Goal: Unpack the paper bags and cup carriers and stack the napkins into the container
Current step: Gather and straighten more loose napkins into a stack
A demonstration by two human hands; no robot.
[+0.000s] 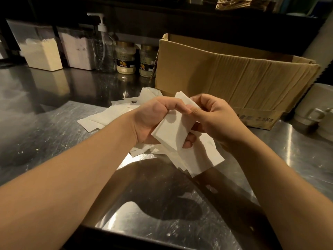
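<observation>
both forearms reach in from the near edge of the steel bench (54,127). left hand (153,120) and right hand (214,118) meet over the middle of the bench, both on the same small stack of white napkins (171,130), held clear of the surface and tilted.

left grip: fingers curled under the stack, thumb across the top, clamped on the napkins. right grip: thumb and fingers pinching the stack's far right edge, also clamped on the napkins. thumb tips nearly touch on top of the stack.

under and around the hands, loose napkins (200,157) lie scattered flat on the bench, overlapping. one patch spreads toward the near right of the hands, another (106,116) fans out to the left and toward the far side. none look squared up.

just behind the hands, toward the far right of the bench, an open cardboard box (234,80) stands upright with flaps up. contents can't be seen from this angle. the far napkins reach up to its near left corner.

right edge: a pale tub with a clip (315,109), partly out of frame.

far edge, left of the box: two lidded jars (126,58) side by side, then a clear pump bottle (104,47), then two clear bins of powder (43,49), all in a row against the back.
</observation>
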